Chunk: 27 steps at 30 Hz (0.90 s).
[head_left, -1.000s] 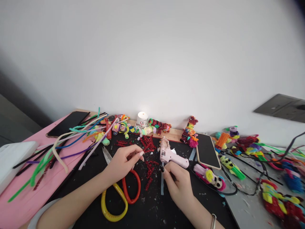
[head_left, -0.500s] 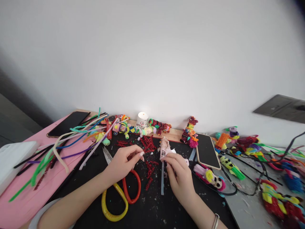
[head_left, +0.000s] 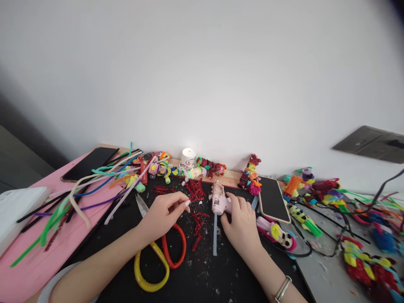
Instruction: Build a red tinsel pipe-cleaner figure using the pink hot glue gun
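Observation:
My right hand (head_left: 240,222) lies over the pink glue gun (head_left: 218,203) on the black mat (head_left: 202,273), fingers wrapped round its body; only the gun's front part shows. My left hand (head_left: 164,213) hovers over the mat with thumb and fingertips pinched together on something too small to make out. Short red glittery pipe-cleaner pieces (head_left: 197,190) lie scattered between the hands. A clear glue stick (head_left: 215,235) lies below the gun. Scissors with a red and a yellow handle (head_left: 159,256) rest under my left wrist.
Long coloured pipe cleaners (head_left: 94,185) sprawl over a pink board (head_left: 38,261) with a dark phone (head_left: 90,163). A second phone (head_left: 274,198) lies right of the gun. Pipe-cleaner figures (head_left: 251,170) and a white cup (head_left: 188,158) line the wall; more figures and black cables (head_left: 318,235) crowd the right.
My right hand moved up from the glue stick near the mat's middle and closed over the glue gun. My left hand stayed in place, pinched.

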Each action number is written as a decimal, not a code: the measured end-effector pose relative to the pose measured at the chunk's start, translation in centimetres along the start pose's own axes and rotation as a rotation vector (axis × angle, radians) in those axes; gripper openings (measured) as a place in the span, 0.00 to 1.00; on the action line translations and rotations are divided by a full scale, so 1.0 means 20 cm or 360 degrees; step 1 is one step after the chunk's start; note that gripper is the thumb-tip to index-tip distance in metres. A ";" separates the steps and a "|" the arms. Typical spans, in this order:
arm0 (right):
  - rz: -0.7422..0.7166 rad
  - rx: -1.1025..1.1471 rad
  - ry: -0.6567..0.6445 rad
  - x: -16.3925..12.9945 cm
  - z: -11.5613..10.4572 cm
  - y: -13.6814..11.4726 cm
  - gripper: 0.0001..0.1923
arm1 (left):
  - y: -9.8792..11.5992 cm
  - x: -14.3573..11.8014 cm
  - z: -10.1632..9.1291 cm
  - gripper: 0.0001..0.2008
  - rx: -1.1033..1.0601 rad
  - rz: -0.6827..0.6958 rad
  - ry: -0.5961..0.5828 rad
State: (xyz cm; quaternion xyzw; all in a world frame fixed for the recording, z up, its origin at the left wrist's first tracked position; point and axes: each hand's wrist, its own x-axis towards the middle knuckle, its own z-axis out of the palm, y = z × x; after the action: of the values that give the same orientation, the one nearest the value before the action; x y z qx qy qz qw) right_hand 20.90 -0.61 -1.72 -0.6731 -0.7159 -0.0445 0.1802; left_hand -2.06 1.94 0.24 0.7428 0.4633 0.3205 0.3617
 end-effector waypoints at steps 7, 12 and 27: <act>0.0099 0.0550 0.0078 0.03 0.00 0.03 0.18 | 0.00 0.00 0.00 0.13 0.0020 0.0028 0.0026; 0.0205 0.1210 0.0070 0.02 0.00 0.03 0.13 | -0.02 -0.01 0.01 0.12 0.0012 0.0032 0.0090; -0.0005 0.1506 -0.0142 0.00 0.02 -0.01 0.05 | -0.01 -0.01 0.00 0.11 0.0173 0.0136 0.0136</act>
State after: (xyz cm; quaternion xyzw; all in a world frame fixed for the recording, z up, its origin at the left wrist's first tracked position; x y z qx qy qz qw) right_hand 20.69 -0.61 -2.01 -0.5172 -0.6657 0.3150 0.4361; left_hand -2.08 1.83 0.08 0.7661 0.4630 0.3415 0.2865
